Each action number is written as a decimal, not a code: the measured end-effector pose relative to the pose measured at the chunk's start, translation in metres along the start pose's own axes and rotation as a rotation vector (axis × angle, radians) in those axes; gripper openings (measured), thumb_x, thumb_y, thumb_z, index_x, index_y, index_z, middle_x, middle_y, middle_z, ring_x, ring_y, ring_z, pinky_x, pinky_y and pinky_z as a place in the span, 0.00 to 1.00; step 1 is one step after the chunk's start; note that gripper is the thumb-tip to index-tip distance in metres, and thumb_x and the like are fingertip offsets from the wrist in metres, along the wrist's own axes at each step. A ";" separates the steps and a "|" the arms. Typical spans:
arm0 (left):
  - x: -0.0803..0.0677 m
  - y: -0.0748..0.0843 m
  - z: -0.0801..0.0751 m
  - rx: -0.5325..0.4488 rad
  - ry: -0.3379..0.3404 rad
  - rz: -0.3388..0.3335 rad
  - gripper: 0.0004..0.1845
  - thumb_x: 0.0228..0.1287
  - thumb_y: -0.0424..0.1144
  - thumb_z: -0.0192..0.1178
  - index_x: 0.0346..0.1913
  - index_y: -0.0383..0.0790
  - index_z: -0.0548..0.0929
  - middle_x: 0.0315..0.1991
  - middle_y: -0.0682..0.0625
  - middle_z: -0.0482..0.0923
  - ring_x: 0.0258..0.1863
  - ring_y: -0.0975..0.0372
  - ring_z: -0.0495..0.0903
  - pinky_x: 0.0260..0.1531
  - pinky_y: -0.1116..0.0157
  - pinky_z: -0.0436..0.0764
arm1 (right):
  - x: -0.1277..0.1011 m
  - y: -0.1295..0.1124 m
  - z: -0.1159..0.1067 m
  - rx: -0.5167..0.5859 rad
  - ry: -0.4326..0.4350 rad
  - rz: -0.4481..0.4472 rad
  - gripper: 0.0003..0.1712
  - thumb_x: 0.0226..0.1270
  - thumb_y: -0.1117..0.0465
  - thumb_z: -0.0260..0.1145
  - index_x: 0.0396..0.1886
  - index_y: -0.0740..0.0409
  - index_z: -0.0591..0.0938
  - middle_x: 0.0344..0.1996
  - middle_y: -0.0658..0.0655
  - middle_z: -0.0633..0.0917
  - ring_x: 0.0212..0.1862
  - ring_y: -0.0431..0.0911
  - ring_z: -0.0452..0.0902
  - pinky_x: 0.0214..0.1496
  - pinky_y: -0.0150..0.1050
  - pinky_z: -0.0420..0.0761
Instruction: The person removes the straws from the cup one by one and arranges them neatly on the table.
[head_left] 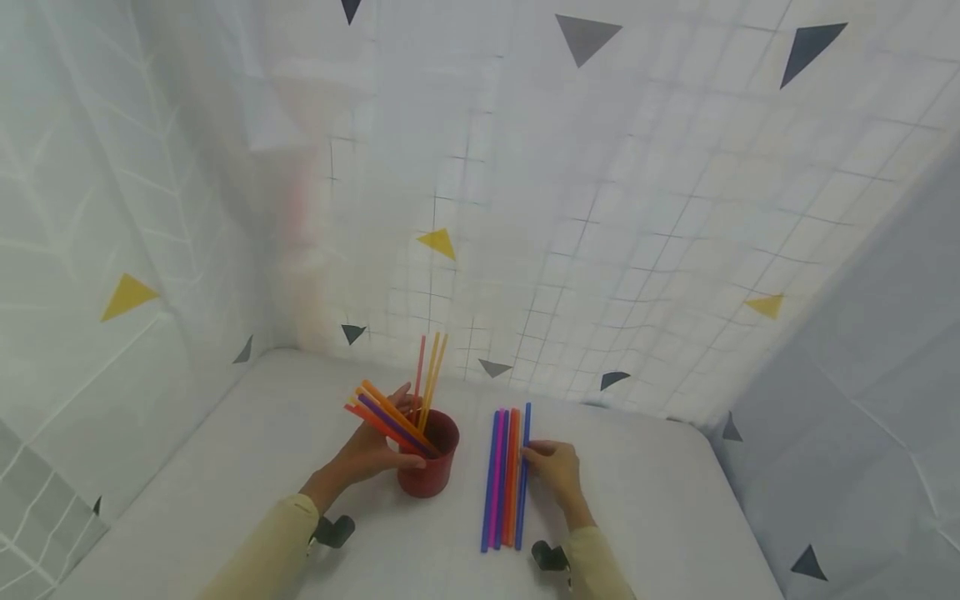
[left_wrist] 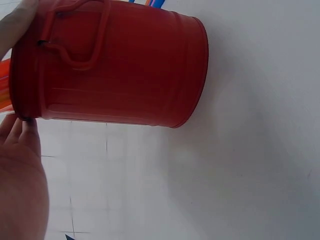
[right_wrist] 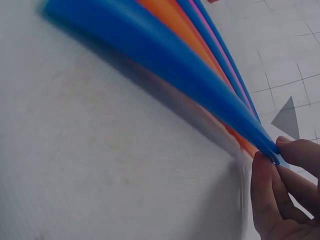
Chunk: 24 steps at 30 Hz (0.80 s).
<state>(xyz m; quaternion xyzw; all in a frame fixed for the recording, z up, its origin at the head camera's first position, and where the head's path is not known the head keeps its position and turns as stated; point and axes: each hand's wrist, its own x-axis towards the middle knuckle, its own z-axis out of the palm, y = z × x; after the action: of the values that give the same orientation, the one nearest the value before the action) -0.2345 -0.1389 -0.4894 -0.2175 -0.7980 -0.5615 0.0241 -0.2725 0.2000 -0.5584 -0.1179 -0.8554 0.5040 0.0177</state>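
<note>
My left hand grips a small red bucket by its rim, thumb on the near side and fingers round the far side. Orange, purple and red straws lean out to the left, over that hand. A red and two yellow straws stand steeper at the back. In the left wrist view the bucket shows its handle against the side. Thumb and fingertips of my right hand pinch a blue straw along its upper half. This straw is rightmost in a row of blue, pink and orange straws.
A white surface lies under everything. White sheeting with grid lines and yellow, grey and dark triangles rises behind and at both sides. Small dark devices sit at both wrists, by the pale yellow sleeves.
</note>
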 end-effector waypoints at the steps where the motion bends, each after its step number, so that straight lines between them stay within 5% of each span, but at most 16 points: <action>1: 0.000 0.000 0.000 0.001 -0.001 0.002 0.59 0.45 0.48 0.78 0.77 0.47 0.52 0.68 0.44 0.68 0.67 0.49 0.68 0.62 0.43 0.68 | 0.000 0.000 0.001 0.000 0.002 -0.001 0.19 0.59 0.57 0.73 0.47 0.64 0.85 0.41 0.60 0.86 0.39 0.48 0.85 0.42 0.42 0.85; 13: 0.002 0.000 0.001 0.000 -0.003 0.003 0.60 0.45 0.48 0.78 0.77 0.45 0.51 0.68 0.45 0.67 0.67 0.49 0.67 0.62 0.43 0.67 | -0.004 -0.002 0.005 -0.081 0.039 -0.078 0.18 0.59 0.61 0.72 0.45 0.67 0.85 0.38 0.63 0.87 0.35 0.48 0.85 0.39 0.42 0.85; 24: 0.007 -0.027 0.003 0.015 0.025 0.012 0.59 0.43 0.41 0.80 0.77 0.54 0.53 0.67 0.54 0.70 0.67 0.53 0.68 0.60 0.43 0.70 | -0.005 -0.007 0.006 -0.139 0.053 -0.110 0.18 0.57 0.60 0.74 0.43 0.69 0.85 0.34 0.61 0.87 0.35 0.49 0.84 0.41 0.45 0.85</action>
<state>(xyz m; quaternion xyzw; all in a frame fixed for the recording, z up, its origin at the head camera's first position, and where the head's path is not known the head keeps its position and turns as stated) -0.2501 -0.1413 -0.5125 -0.2150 -0.8006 -0.5580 0.0388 -0.2697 0.1906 -0.5553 -0.0851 -0.8929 0.4382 0.0597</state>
